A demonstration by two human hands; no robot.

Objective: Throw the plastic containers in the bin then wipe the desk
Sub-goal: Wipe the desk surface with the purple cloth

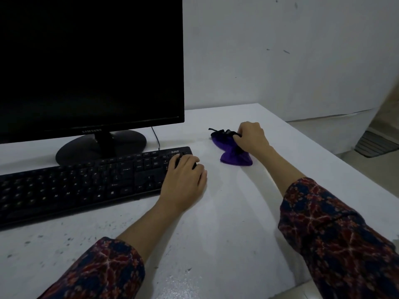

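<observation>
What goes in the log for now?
right hand: grips crumpled purple cloth | left hand: rests on black keyboard | white desk: wiping

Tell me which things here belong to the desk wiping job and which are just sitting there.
Job: purple cloth, gripped by the right hand; white desk.
Just there: Samsung monitor; black keyboard, left hand resting on its end.
</observation>
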